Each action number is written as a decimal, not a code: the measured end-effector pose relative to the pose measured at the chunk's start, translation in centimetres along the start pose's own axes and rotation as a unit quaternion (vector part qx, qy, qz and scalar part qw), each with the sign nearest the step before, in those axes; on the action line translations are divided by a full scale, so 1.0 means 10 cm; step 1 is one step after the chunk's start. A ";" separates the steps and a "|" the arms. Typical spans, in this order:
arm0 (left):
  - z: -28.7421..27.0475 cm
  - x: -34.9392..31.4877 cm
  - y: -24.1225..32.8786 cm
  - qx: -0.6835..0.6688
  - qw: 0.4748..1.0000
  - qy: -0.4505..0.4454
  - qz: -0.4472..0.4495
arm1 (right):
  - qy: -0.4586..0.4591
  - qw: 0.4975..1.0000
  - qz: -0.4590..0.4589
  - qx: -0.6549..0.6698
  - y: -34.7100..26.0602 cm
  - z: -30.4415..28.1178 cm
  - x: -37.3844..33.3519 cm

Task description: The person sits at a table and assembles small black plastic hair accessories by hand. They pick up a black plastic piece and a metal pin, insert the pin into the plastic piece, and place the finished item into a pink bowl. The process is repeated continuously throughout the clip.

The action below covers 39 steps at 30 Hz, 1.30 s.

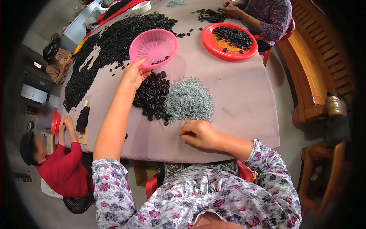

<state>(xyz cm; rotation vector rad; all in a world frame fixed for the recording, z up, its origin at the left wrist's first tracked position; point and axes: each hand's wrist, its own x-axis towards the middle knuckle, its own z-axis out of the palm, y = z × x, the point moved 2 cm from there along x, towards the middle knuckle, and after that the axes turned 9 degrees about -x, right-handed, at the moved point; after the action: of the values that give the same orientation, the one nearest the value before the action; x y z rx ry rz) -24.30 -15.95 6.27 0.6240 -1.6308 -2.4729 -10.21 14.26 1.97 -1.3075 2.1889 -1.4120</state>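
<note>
My left hand (134, 74) grips the near rim of a pink plastic basket (153, 47), tilted above the table with a few black pieces inside. Just below it lies a pile of small black pieces (152, 95), and right beside that a pile of thin grey pins (189, 100). Near the front edge of the cloth-covered table (236, 107) my right hand (199, 133) rests with its fingers curled and pinched together; whether it holds a piece I cannot tell.
A large spread of black pieces (103, 49) covers the far left of the table. A red tray (228, 40) with black pieces sits before a person (267, 15) at the far side. Another person in red (63, 168) sits at the left. Wooden furniture (316, 76) stands at the right.
</note>
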 end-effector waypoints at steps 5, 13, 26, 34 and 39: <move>0.43 0.24 -0.06 0.004 1.000 -0.013 -0.009 | -0.003 1.000 0.001 -0.001 -0.02 -0.01 -0.01; 0.84 0.70 -0.07 -0.013 0.999 0.045 -0.014 | 0.028 0.999 -0.034 -0.012 0.04 0.07 -0.01; 1.03 1.09 0.22 -0.123 0.992 0.029 -0.010 | 0.032 0.997 -0.053 -0.035 0.03 0.08 -0.01; 0.98 1.10 0.52 -0.160 0.986 0.034 0.031 | 0.027 0.998 -0.044 -0.040 0.03 0.09 -0.01; 0.88 1.05 0.55 -0.162 0.984 0.066 0.016 | 0.013 0.998 -0.036 -0.044 0.03 0.09 -0.01</move>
<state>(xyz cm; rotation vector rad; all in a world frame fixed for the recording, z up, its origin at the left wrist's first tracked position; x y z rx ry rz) -38.03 -14.00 11.37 0.6895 -1.1486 -2.5313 -9.80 13.80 1.27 -1.4189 2.2668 -1.3804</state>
